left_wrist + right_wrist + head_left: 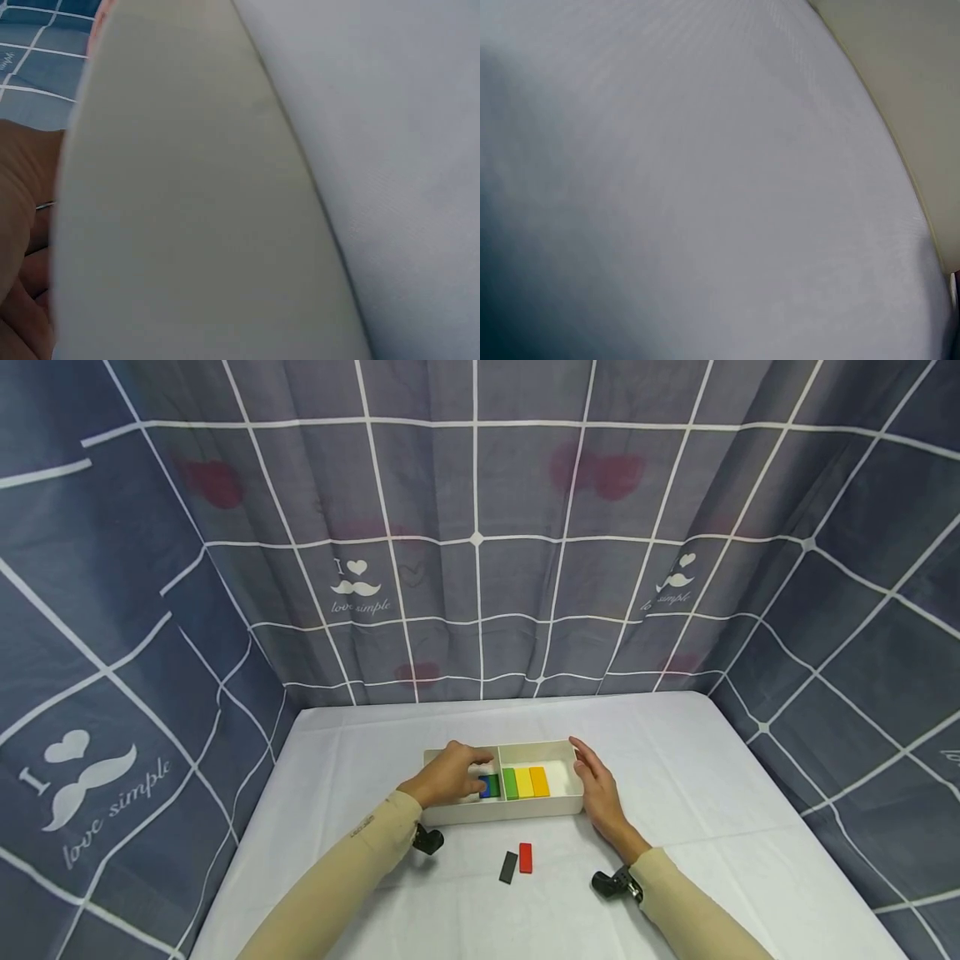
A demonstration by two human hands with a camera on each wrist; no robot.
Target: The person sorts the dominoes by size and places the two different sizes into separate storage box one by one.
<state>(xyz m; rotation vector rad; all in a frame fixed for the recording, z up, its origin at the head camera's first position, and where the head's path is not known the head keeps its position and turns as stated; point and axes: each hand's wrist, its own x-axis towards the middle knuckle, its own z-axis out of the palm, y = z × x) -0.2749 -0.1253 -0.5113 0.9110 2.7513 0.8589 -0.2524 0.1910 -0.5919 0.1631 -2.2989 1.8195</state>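
Observation:
A white two-compartment box [480, 811] lies lengthwise across the table. My left hand [448, 777] reaches into its left compartment, thumb tip at a blue block [484, 787] and the forefinger apart above it. Beside the blue block, against the divider, is a dark green block [494, 785]. The right compartment holds a green block [511, 783], yellow blocks [524, 782] and an orange block [538, 782] in a row. At the box's right end my right hand [602, 791] holds the end wall, fingertips around the far corner and thumb over the rim. Both wrist views show mostly box wall and cloth.
In front of the box, a black block [508, 867] and a red block [526, 858] lie on the white tablecloth [360, 893]. A dark checked curtain [480, 593] stands behind the table and along both sides.

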